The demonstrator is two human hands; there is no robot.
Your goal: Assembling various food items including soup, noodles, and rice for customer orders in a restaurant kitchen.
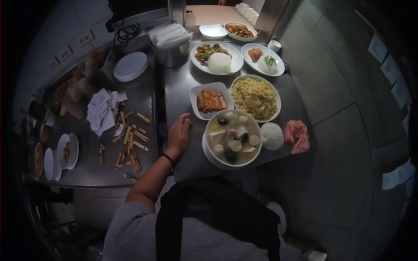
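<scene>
My left hand (179, 133) rests on the steel counter (176, 95), fingers loosely extended and holding nothing. Just right of it stands a large white bowl of soup (233, 138) with meatballs and vegetables. Beyond the soup are a square white dish of sliced roast meat (212, 101) and a bowl of fried rice (255, 98). To the soup's right sit a small portion of white rice (272, 135) and a crumpled pink cloth (297, 136). My right hand does not show.
Farther back are two plates with rice (220, 63) (267, 65), a saucy dish (240, 31) and an unfilled white dish (213, 31). Left, clothespins (129, 139) and paper slips (102, 111) lie on another steel surface. A metal pot (172, 54) stands behind.
</scene>
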